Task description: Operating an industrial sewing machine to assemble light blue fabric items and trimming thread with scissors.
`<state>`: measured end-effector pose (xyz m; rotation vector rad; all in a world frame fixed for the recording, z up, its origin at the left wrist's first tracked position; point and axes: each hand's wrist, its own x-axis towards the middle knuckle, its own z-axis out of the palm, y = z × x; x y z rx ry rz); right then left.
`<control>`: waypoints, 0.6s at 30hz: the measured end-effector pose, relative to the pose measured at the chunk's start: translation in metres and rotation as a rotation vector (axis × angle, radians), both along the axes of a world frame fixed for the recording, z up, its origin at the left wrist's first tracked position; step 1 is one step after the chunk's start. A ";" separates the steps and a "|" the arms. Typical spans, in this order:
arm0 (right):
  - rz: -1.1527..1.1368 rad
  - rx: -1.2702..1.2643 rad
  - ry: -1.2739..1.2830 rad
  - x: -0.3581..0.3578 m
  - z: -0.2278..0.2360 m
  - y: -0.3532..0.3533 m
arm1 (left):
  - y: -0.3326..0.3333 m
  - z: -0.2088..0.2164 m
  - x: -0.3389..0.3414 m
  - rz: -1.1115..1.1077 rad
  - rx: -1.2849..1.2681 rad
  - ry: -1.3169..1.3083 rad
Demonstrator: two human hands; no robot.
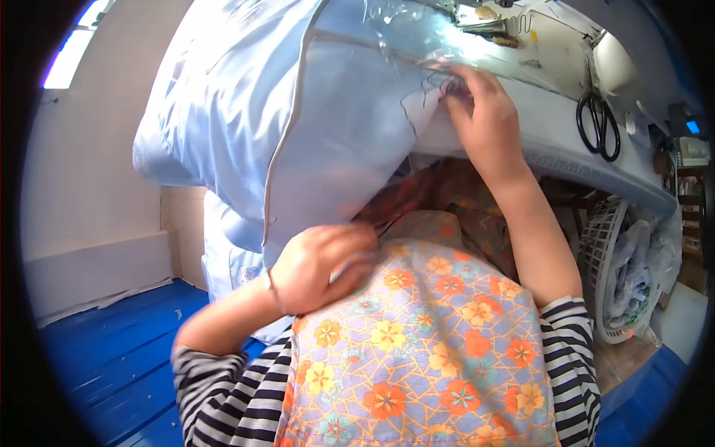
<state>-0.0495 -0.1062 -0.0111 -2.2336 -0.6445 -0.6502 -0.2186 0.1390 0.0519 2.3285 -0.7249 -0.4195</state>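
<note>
A large light blue fabric piece (pixel 335 127) with pale piping drapes over the front of the work table, toward my lap. My right hand (pixel 488 119) is at its upper right edge, with thumb and fingers closed on the fabric. Dark loose threads (pixel 408 112) dangle there beside the fingertips. My left hand (pixel 324 268) is lower, by the fabric's bottom edge and against my flowered apron (pixel 417 335). Motion blurs its curled fingers, and whether they hold anything is unclear.
Sewing machine parts (pixel 491 28) sit under a bright light at the table's far side. Black-handled scissors (pixel 598 127) lie at the table's right edge. Below stands a white plastic basket (pixel 602 238) holding bagged scraps. Blue flooring (pixel 112 357) spreads at left beside a pale wall.
</note>
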 end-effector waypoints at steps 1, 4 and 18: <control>-0.024 0.151 0.072 -0.002 0.000 0.008 | 0.007 -0.031 -0.021 0.193 0.121 -0.184; -0.018 0.450 0.291 0.001 0.000 0.028 | 0.005 -0.100 -0.037 0.552 0.485 -0.409; 0.236 1.247 0.813 0.002 -0.005 0.077 | 0.063 0.007 0.020 0.630 0.097 -0.837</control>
